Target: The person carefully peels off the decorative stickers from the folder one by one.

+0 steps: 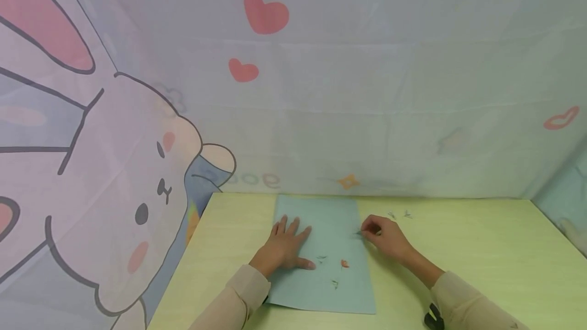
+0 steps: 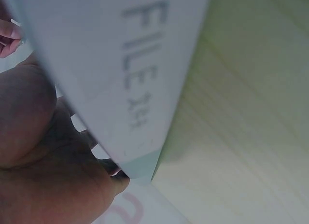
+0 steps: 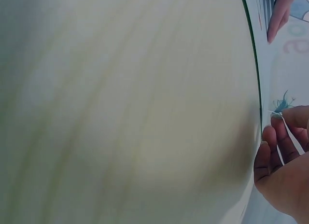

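A pale blue file folder [image 1: 316, 297] lies on the table. My left hand [image 1: 285, 246] rests on its left part with the fingers spread. At the folder's right edge, my right hand [image 1: 389, 237] pinches a small blue-green flower-like piece [image 3: 282, 105] between thumb and fingertips. On the folder's lower half are a small orange-red flower [image 1: 345, 264] and thin green sprigs [image 1: 335, 284]. Whether these are stuck on or loose, I cannot tell. The left wrist view shows the folder's side [image 2: 140, 64], lettered "FILE".
More small sprigs [image 1: 407, 214] lie on the pale yellow table [image 1: 481, 248], beyond my right hand. A black object [image 1: 433, 317] sits near my right sleeve, partly hidden. Behind the table's far edge hangs a printed cloth [image 1: 367, 90] with hearts and a rabbit.
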Motion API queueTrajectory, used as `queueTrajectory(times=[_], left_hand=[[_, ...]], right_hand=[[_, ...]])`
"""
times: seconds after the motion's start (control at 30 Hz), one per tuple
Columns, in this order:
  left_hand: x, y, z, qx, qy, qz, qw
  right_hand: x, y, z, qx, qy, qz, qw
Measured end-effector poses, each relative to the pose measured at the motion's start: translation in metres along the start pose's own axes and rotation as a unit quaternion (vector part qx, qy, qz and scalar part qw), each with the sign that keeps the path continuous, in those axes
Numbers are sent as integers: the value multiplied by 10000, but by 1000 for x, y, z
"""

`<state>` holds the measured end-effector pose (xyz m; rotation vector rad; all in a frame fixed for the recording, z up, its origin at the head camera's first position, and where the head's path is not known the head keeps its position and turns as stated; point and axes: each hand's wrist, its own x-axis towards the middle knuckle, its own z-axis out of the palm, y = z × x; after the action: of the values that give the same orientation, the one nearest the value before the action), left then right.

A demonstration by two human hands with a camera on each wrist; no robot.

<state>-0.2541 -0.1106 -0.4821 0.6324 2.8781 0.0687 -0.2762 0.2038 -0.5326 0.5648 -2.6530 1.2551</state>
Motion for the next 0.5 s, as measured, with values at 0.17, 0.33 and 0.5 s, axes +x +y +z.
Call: queueTrajectory(times=[0.17, 0.33, 0.5], left_hand=[[1, -1, 2, 33, 3, -6, 10000], [1, -1, 2, 46, -4, -7, 10000], [2, -1, 3, 20, 3, -5, 10000]], right_hand=[[-4, 6, -7, -13, 81, 100, 9999], [-6, 12, -17, -4, 118, 239, 9996], [-8, 20, -28, -99, 236, 361, 9990]])
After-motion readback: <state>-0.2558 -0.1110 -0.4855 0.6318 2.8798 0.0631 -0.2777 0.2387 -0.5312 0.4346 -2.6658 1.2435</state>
